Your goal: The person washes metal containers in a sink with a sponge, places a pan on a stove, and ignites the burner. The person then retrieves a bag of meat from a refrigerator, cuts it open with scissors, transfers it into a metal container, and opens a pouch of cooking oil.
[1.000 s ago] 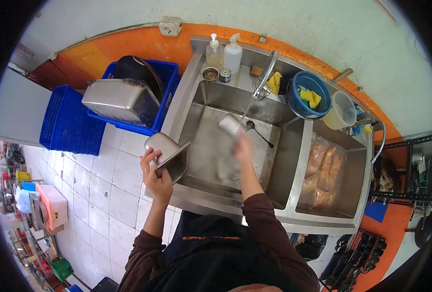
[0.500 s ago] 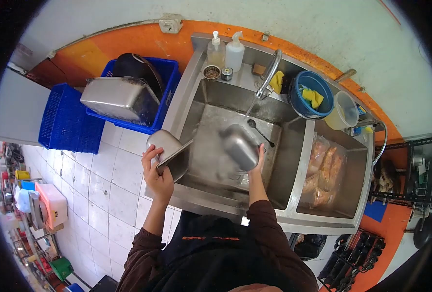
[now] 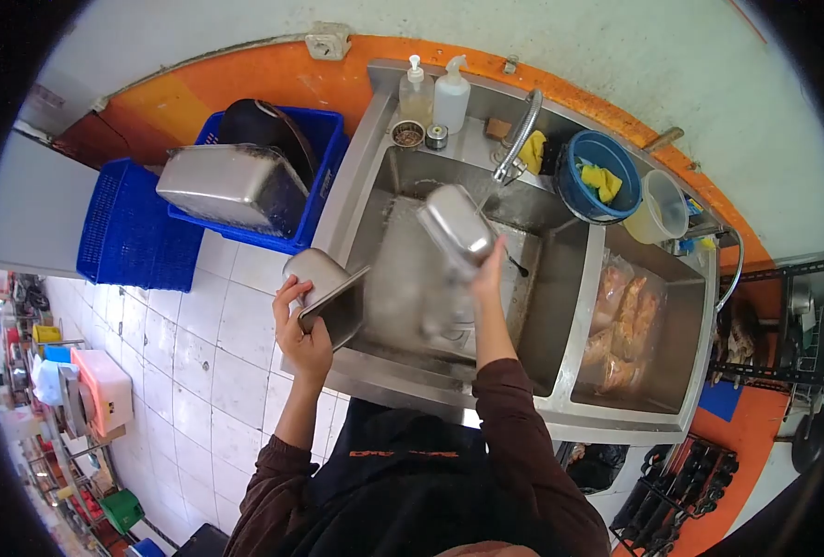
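In my left hand (image 3: 302, 343) is a small deep metal pan (image 3: 317, 276), tilted over the sink's left front edge, with my fingers and thumb around its rim. My right hand (image 3: 489, 283) grips a second metal pan (image 3: 458, 223), its bottom turned up, over the large sink basin (image 3: 389, 218). The faucet (image 3: 516, 153) hangs just above that second pan. Blurred splashing water shows below it. A black ladle or spoon (image 3: 521, 269) lies in the basin, mostly hidden behind the pan.
Left of the sink stand a blue crate (image 3: 333, 176) holding a big metal pan (image 3: 217, 186) and a blue basket (image 3: 134, 232). Bagged meat (image 3: 625, 325) lies in the right basin. A blue bucket (image 3: 574, 209) and soap bottles (image 3: 451, 97) line the back ledge.
My right hand has lifted its pan up toward the faucet, now covering much of the black utensil. My left hand and its pan have hardly moved.
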A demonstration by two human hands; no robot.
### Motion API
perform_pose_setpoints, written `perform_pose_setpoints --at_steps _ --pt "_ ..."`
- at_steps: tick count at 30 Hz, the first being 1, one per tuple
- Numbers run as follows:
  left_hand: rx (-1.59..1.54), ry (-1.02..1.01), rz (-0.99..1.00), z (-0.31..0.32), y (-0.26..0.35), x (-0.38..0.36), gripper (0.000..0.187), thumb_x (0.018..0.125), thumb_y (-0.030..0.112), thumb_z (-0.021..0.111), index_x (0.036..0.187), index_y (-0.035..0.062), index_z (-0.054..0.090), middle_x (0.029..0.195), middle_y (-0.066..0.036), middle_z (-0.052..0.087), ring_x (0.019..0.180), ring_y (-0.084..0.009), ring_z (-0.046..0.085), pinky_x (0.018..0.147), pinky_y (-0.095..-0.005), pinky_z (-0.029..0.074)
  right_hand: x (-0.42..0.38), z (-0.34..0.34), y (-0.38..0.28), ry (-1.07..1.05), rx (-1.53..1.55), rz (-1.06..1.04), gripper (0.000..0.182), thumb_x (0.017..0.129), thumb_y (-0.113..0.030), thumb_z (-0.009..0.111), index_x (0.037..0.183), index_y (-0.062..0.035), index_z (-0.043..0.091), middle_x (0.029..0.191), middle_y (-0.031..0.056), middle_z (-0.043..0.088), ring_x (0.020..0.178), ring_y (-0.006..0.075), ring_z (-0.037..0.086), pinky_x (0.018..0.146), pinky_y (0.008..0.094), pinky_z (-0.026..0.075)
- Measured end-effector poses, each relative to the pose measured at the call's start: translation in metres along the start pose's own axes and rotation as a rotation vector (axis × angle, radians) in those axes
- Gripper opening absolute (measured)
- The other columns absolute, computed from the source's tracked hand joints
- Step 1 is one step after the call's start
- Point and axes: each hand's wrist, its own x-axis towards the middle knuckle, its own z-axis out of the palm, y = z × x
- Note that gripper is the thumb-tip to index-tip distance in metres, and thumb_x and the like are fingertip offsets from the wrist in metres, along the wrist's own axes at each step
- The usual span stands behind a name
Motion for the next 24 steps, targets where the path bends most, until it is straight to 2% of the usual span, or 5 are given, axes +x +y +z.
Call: perform_pose_setpoints --at_steps 6,12,17,19,24 --pt "-0.070 -0.014 -0.122 0.001 -0.003 -0.002 0.033 0.059 -0.010 0.038 0.086 -0.0063 0.056 0.102 -0.014 0.054 0.111 -0.0318 0.044 0.093 -0.0385 0.032 -0.015 -0.042 0.014 0.077 0.269 -0.132 0.050 0.085 -0.044 0.036 0.116 -0.0071 0.047 0.118 0.0077 0.049 0.106 0.0251 0.046 0.089 0.0398 0.038" --pt "-0.120 -0.056 -0.128 -0.001 0.003 0.000 0.033 0.059 -0.010 0.036 0.085 -0.0069 0.057 0.103 -0.013 0.053 0.112 -0.0302 0.043 0.094 -0.0368 0.032 0.003 -0.030 0.022 -0.462 0.065 -0.027 0.050 0.085 -0.045 0.036 0.116 -0.0076 0.047 0.115 0.0070 0.051 0.105 0.0250 0.047 0.089 0.0392 0.038" --pt "-0.134 -0.056 -0.137 0.000 0.005 0.001 0.030 0.061 -0.010 0.038 0.084 -0.0066 0.058 0.104 -0.013 0.053 0.112 -0.0297 0.044 0.094 -0.0358 0.032 -0.002 0.020 0.009 0.139 -0.190 0.057 0.042 0.081 -0.038 0.055 0.105 -0.0043 0.054 0.105 0.0049 0.056 0.094 0.0242 0.054 0.081 0.0357 0.043" --pt "-0.133 -0.032 -0.091 0.001 0.000 0.000 0.028 0.059 -0.013 0.038 0.080 -0.0057 0.055 0.101 -0.013 0.054 0.110 -0.0320 0.045 0.091 -0.0355 0.035 -0.033 0.034 -0.002 -0.136 -1.066 -0.315 0.028 0.075 -0.023 0.064 0.097 -0.0055 0.058 0.097 0.0085 0.060 0.085 0.0261 0.057 0.074 0.0351 0.045" --pt "-0.158 -0.022 -0.161 -0.001 0.003 0.000 0.028 0.059 -0.012 0.039 0.080 -0.0047 0.056 0.101 -0.013 0.054 0.110 -0.0319 0.045 0.091 -0.0356 0.035 -0.044 0.010 -0.008 -0.385 -1.833 -0.863 0.022 0.066 -0.007 0.061 0.088 -0.0099 0.060 0.083 0.0157 0.060 0.076 0.0283 0.058 0.069 0.0366 0.045"
